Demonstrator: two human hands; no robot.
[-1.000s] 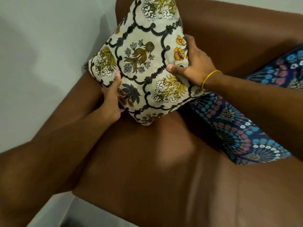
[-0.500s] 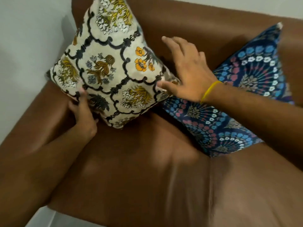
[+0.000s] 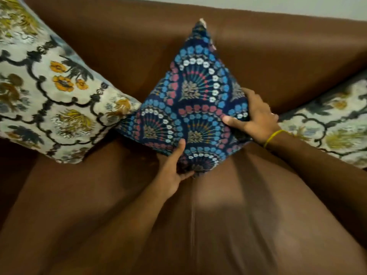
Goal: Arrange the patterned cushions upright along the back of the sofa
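Note:
A dark blue cushion (image 3: 190,104) with blue, pink and white fan patterns stands on one corner against the brown sofa back (image 3: 278,56). My left hand (image 3: 174,171) grips its bottom corner, thumb on the front face. My right hand (image 3: 256,116), with a yellow band at the wrist, grips its right corner. A cream floral cushion (image 3: 49,92) leans in the sofa's left corner, its right corner touching the blue one. A second cream floral cushion (image 3: 329,124) lies at the right, partly behind my right forearm.
The brown sofa seat (image 3: 218,225) stretches in front of the cushions, with a seam running down its middle. A pale wall strip shows above the sofa back at the top right.
Both hands left the cream cushion, which stays in the left corner, and moved right to take hold of the blue cushion. The view shifted right, bringing the second cream cushion into sight.

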